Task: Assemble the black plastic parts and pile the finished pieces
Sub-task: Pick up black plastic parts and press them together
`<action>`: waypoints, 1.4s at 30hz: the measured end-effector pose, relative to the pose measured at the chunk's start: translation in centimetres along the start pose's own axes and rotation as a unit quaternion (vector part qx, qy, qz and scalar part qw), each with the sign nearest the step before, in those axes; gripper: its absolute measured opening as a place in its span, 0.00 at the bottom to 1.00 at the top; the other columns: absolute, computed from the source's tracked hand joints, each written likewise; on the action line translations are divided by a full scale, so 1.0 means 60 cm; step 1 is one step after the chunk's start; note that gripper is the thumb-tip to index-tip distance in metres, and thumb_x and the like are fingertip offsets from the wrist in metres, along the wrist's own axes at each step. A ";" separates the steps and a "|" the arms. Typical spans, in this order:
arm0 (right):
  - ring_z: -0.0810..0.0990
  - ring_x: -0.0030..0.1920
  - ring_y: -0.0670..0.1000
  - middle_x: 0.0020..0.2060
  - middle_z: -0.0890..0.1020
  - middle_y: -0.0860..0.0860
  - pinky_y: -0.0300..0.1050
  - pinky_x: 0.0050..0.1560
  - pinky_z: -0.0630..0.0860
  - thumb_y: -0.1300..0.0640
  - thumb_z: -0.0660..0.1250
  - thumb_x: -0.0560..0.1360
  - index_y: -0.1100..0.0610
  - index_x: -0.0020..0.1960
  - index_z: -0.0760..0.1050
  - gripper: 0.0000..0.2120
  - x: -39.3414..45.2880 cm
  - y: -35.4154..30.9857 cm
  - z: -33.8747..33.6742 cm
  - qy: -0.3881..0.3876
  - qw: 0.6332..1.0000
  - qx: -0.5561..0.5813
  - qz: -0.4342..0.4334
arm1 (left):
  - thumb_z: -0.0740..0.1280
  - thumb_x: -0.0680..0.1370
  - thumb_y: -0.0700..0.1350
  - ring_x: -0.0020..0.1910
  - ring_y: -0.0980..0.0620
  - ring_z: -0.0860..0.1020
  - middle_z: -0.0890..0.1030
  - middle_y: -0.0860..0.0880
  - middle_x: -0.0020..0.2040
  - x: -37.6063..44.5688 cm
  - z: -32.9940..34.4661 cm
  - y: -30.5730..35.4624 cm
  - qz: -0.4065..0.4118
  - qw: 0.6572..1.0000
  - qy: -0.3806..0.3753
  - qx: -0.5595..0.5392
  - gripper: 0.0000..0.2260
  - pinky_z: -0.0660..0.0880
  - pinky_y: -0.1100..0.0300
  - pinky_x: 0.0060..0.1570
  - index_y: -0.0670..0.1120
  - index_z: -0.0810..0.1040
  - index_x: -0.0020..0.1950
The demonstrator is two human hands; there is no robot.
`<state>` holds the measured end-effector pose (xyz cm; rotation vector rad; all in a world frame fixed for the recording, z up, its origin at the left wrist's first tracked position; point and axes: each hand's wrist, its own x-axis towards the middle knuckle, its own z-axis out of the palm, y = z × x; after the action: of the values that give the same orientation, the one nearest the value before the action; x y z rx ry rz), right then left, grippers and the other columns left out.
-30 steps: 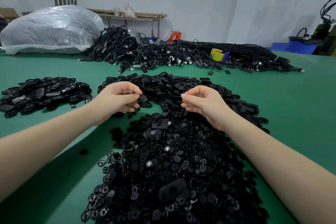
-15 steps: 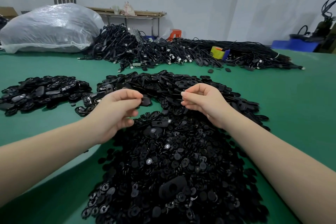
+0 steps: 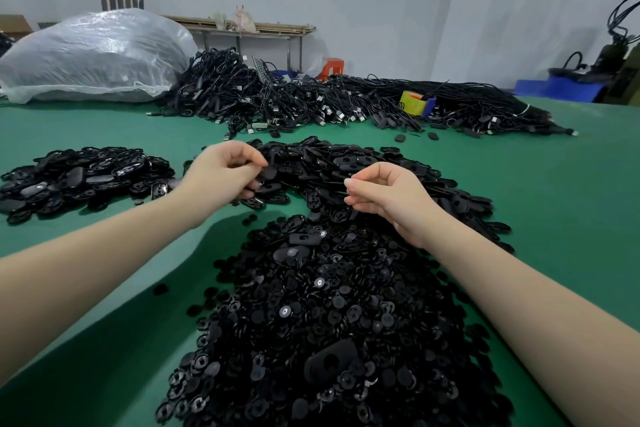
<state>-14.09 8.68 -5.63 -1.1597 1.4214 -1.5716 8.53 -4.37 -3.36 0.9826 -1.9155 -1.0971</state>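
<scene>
Here the left hand [image 3: 221, 173] pinches a small black plastic part [image 3: 268, 173] in its grip over the far heap of black oval shells [image 3: 349, 166]; the right hand [image 3: 384, 194] is curled, fingertips together, contents unclear; both hover above the green table [image 3: 554, 204].

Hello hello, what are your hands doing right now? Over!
Left hand pinching a black part over the far heap. Right hand curled shut, contents unclear. Finished pile waits left. Nothing blocking.
</scene>
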 end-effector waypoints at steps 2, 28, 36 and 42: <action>0.85 0.40 0.50 0.36 0.85 0.50 0.38 0.41 0.80 0.62 0.73 0.74 0.56 0.43 0.78 0.05 0.000 0.000 -0.001 -0.002 1.000 0.003 0.000 | 0.65 0.80 0.36 0.37 0.60 0.83 0.84 0.51 0.43 -0.010 0.027 0.003 -0.034 0.998 -0.027 -0.039 0.10 0.80 0.66 0.39 0.48 0.80 0.44; 0.82 0.32 0.46 0.36 0.84 0.49 0.36 0.28 0.74 0.61 0.73 0.74 0.55 0.44 0.76 0.06 -0.004 -0.023 -0.009 -0.035 0.998 0.011 0.056 | 0.65 0.80 0.34 0.39 0.54 0.84 0.85 0.49 0.39 -0.012 0.075 0.013 -0.028 0.969 -0.098 -0.226 0.09 0.80 0.64 0.39 0.45 0.79 0.44; 0.78 0.30 0.43 0.37 0.83 0.52 0.37 0.32 0.72 0.59 0.75 0.73 0.55 0.43 0.78 0.05 0.002 0.000 -0.011 0.102 0.991 -0.081 -0.023 | 0.65 0.80 0.34 0.36 0.56 0.84 0.85 0.51 0.36 -0.011 0.120 0.017 -0.028 0.955 -0.145 -0.258 0.09 0.80 0.64 0.36 0.46 0.79 0.44; 0.84 0.40 0.47 0.37 0.84 0.50 0.38 0.42 0.79 0.60 0.74 0.73 0.57 0.45 0.78 0.05 -0.002 0.004 -0.007 0.099 0.994 -0.043 -0.016 | 0.66 0.80 0.34 0.33 0.56 0.82 0.84 0.52 0.35 0.004 0.132 0.028 -0.038 0.954 -0.124 -0.272 0.09 0.80 0.64 0.35 0.46 0.80 0.44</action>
<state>-14.47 8.91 -5.88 -1.1053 1.6199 -1.7022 1.27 -1.16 -4.88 0.6312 -1.6213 -1.7405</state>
